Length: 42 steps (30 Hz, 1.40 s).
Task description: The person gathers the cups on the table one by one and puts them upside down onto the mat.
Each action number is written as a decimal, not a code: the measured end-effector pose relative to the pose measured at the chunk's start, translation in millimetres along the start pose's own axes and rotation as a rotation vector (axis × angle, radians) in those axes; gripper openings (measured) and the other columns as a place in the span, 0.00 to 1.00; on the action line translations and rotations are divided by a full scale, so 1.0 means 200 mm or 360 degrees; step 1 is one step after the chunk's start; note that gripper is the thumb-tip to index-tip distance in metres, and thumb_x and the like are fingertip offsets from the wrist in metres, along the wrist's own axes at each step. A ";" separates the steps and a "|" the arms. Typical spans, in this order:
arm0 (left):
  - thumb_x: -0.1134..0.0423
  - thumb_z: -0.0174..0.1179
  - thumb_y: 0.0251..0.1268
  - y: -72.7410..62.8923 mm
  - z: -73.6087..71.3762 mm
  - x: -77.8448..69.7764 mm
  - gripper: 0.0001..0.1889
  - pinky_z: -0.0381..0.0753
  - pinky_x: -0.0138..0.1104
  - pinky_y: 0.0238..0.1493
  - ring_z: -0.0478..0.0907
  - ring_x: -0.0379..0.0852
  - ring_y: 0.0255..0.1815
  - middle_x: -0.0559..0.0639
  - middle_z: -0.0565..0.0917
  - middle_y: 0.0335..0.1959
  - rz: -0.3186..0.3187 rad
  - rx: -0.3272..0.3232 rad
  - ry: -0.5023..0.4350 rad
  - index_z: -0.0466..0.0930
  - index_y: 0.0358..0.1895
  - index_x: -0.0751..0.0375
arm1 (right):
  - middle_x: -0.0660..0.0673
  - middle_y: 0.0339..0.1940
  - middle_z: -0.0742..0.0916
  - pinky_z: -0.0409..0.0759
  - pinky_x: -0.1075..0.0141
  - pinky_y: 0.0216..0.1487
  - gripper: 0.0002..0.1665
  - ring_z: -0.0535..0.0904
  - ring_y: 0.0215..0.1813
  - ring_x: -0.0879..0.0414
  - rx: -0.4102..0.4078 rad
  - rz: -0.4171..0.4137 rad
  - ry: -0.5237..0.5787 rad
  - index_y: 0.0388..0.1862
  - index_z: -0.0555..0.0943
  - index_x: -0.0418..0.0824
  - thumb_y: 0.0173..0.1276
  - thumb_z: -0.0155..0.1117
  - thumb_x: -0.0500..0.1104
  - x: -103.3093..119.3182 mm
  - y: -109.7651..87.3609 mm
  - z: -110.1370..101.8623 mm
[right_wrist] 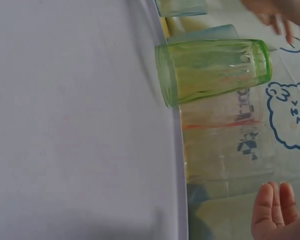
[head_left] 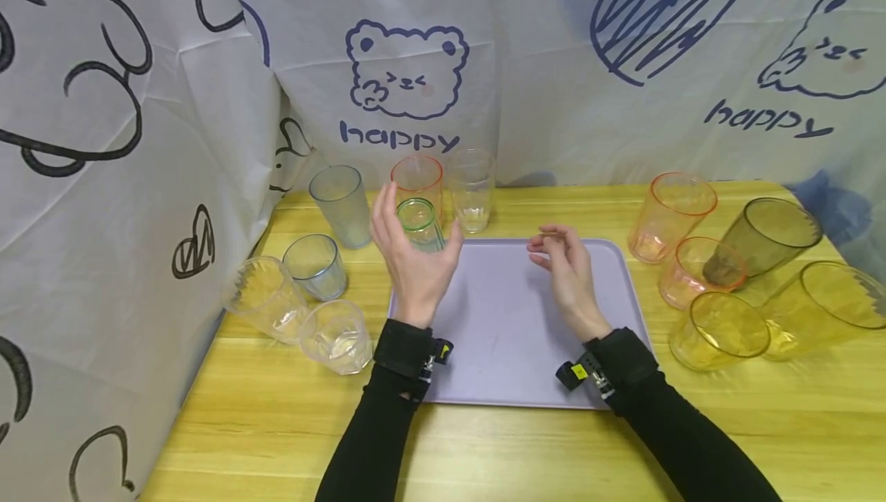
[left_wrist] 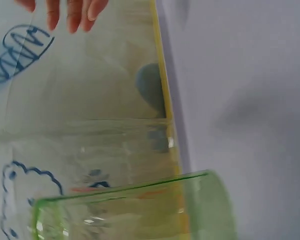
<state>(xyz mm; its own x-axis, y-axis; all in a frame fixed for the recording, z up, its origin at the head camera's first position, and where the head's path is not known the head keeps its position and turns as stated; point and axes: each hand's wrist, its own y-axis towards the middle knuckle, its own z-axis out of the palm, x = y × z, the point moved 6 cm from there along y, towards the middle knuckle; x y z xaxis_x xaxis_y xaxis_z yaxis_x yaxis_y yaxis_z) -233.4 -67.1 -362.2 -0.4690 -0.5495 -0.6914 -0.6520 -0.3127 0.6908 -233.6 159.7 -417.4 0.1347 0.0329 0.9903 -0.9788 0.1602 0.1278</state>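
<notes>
A green glass (head_left: 418,227) stands upside down at the far left of the lilac tray (head_left: 512,333), its thick base upward. My left hand (head_left: 418,267) is around it with thumb and fingers spread apart, and gaps show between them and the glass. In the right wrist view the whole green glass (right_wrist: 215,72) shows, rim toward the tray, with left fingers above its base. My right hand (head_left: 569,279) hovers over the right part of the tray, fingers loosely bent and holding nothing. Its fingertips (left_wrist: 72,22) appear at the top of the left wrist view.
Behind the green glass stand a red-rimmed glass (head_left: 415,167) and a tall clear glass (head_left: 472,191). Left of the tray are blue glasses (head_left: 339,206) and clear glasses (head_left: 339,340). Pink (head_left: 671,217), grey (head_left: 768,244) and yellow glasses (head_left: 720,333) stand at the right. A patterned cloth (head_left: 526,102) hangs behind.
</notes>
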 end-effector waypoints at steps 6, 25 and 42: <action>0.57 0.70 0.53 0.01 0.07 -0.13 0.44 0.58 0.50 0.80 0.59 0.58 0.77 0.60 0.65 0.75 0.0241 0.0024 0.0038 0.61 0.74 0.62 | 0.49 0.44 0.82 0.84 0.72 0.54 0.19 0.82 0.48 0.62 -0.0018 0.0012 0.0004 0.62 0.70 0.29 0.79 0.41 0.36 0.02 0.03 -0.02; 0.56 0.71 0.57 -0.08 0.50 -0.08 0.50 0.63 0.46 0.79 0.57 0.54 0.79 0.60 0.56 0.78 -0.0429 0.0436 -0.0147 0.50 0.78 0.64 | 0.47 0.49 0.80 0.81 0.68 0.61 0.12 0.79 0.55 0.56 -0.0326 0.0285 0.0343 0.51 0.71 0.49 0.80 0.38 0.41 -0.06 0.11 -0.14; 0.55 0.71 0.58 -0.07 0.63 0.19 0.57 0.50 0.46 0.84 0.46 0.54 0.84 0.57 0.46 0.83 -0.1043 0.0405 -0.0246 0.37 0.82 0.57 | 0.49 0.43 0.82 0.82 0.69 0.56 0.10 0.80 0.50 0.56 -0.0399 0.0328 0.0499 0.49 0.71 0.49 0.79 0.41 0.40 -0.09 0.18 -0.14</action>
<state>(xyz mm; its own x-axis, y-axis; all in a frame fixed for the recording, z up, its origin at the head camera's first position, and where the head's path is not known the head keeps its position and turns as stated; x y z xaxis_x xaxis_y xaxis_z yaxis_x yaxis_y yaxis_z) -317.1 14.7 -424.7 -0.0004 -0.1890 -0.9820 -0.9381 -0.3400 0.0659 -267.4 192.5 -432.6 0.0190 0.3806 0.9246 -0.9277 0.3515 -0.1256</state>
